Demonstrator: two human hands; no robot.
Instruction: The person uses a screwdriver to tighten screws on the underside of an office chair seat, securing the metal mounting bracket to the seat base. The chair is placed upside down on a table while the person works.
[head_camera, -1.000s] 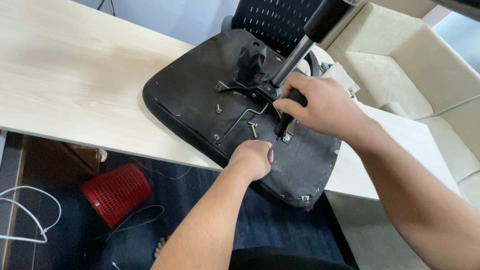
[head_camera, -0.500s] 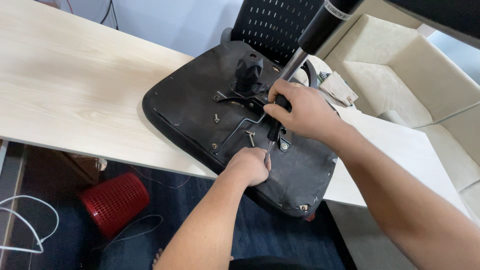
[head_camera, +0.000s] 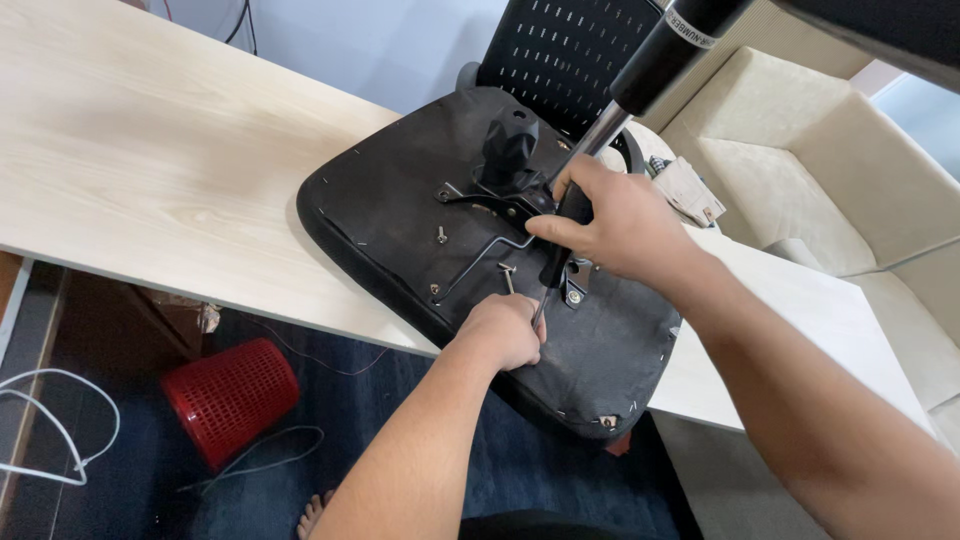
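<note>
Black screwdriver upright, tip down

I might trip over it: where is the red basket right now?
In the head view, the red basket lies on the dark floor at lower left, below the wooden table's edge, left of the left forearm.

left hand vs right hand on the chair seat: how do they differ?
The left hand is a closed fist low on the seat, at the screwdriver's tip; the right hand sits higher, wrapped around the black handle. The left arm comes up from the bottom edge; the right arm enters from the lower right. Both hands are bare and meet at the metal bracket.
</note>
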